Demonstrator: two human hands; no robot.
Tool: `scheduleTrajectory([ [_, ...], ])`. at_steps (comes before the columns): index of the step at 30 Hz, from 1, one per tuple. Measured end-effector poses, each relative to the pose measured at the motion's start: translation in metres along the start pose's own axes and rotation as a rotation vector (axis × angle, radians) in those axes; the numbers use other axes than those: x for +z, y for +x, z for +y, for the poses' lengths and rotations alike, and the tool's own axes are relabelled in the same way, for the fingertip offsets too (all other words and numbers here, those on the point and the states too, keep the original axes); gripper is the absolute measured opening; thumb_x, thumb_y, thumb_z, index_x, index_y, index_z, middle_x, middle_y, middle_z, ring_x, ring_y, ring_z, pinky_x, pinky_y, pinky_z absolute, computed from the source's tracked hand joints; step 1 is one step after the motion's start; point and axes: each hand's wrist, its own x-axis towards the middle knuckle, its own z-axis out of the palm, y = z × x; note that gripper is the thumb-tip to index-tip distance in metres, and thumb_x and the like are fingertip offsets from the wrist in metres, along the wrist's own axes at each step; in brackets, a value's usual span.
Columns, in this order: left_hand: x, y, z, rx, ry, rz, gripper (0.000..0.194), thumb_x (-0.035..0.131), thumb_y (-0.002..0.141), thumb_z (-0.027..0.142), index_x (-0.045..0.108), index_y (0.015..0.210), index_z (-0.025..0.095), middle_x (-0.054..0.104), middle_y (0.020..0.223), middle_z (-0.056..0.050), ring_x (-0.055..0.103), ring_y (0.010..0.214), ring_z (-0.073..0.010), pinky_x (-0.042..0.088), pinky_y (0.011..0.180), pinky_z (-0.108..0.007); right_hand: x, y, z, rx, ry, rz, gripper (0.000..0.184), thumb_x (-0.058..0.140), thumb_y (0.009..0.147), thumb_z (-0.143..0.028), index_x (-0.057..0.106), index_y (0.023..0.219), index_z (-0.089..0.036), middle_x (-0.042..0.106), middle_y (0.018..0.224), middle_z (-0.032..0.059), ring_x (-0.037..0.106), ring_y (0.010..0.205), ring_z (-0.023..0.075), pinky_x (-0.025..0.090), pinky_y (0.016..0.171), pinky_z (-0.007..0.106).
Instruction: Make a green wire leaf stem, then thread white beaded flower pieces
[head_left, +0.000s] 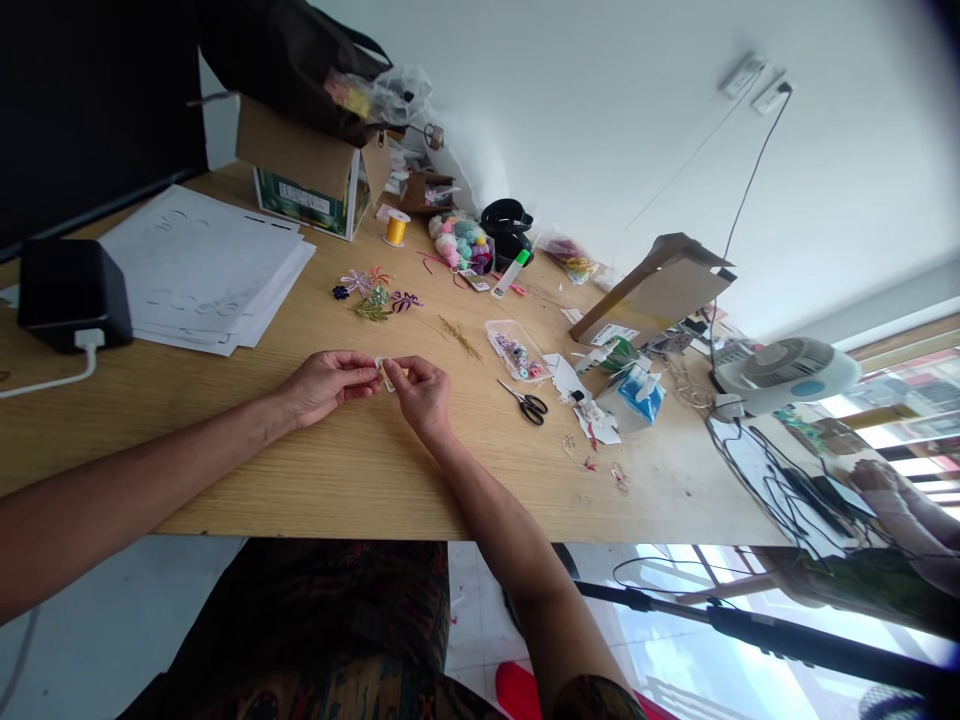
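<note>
My left hand [326, 387] and my right hand [424, 397] meet over the wooden tabletop [247, 470], their fingertips pinching a small pale piece [385, 376], perhaps looped wire; its exact form is too small to tell. Above the hands lie finished beaded flowers and leaves [375, 295]. A loose gold beaded sprig [460, 338] rests to the right of them. Sewing scissors [525, 403] and a clear tray of beads [514, 352] sit further right, out of reach of my fingers.
A stack of papers [202, 265] and a black box with a white plug [73, 297] stand at the left. A gold thread spool [396, 228], a cardboard box [307, 170] and a tissue box [631, 397] stand around the table. A person's arm [892, 505] shows at the far right.
</note>
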Motion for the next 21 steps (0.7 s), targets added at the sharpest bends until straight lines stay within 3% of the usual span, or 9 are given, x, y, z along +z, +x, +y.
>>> scheduleTrajectory([
  [6, 0.0018, -0.001, 0.0022, -0.059, -0.097, -0.022, 0.006, 0.07, 0.071, 0.009, 0.073, 0.071, 0.014, 0.074, 0.078, -0.005, 0.068, 0.071, -0.0124, 0.054, 0.071, -0.024, -0.0015, -0.0023, -0.0054, -0.058, -0.119, 0.029, 0.038, 0.061, 0.081, -0.051, 0.072, 0.075, -0.015, 0.033, 0.043, -0.0077, 0.027, 0.044, 0.0063, 0.025, 0.047, 0.023],
  [10, 0.0013, -0.0011, 0.0007, -0.037, -0.08, -0.036, 0.004, 0.075, 0.071, 0.012, 0.074, 0.074, 0.014, 0.074, 0.08, -0.005, 0.067, 0.072, -0.0125, 0.053, 0.076, -0.026, -0.0015, -0.0046, -0.0085, -0.098, -0.149, 0.026, 0.038, 0.06, 0.082, -0.051, 0.072, 0.075, -0.015, 0.037, 0.044, -0.0076, 0.028, 0.043, 0.0057, 0.026, 0.047, 0.022],
  [17, -0.0017, 0.0007, -0.0008, -0.015, -0.016, -0.067, 0.012, 0.081, 0.065, 0.014, 0.073, 0.073, 0.01, 0.069, 0.068, -0.005, 0.06, 0.059, -0.0095, 0.046, 0.055, -0.019, -0.0005, -0.0017, -0.0045, 0.012, -0.015, -0.021, 0.041, 0.063, 0.077, -0.055, 0.069, 0.071, -0.015, 0.034, 0.045, -0.0077, 0.028, 0.044, 0.0059, 0.024, 0.045, 0.021],
  [21, -0.0027, 0.0021, -0.0016, 0.015, -0.02, -0.114, 0.011, 0.08, 0.067, 0.015, 0.071, 0.071, 0.01, 0.065, 0.063, -0.003, 0.056, 0.054, -0.0075, 0.044, 0.053, -0.018, -0.0005, 0.0005, -0.0009, 0.055, 0.051, -0.069, 0.046, 0.062, 0.075, -0.06, 0.067, 0.071, -0.015, 0.035, 0.047, -0.0073, 0.028, 0.045, 0.0058, 0.023, 0.045, 0.022],
])
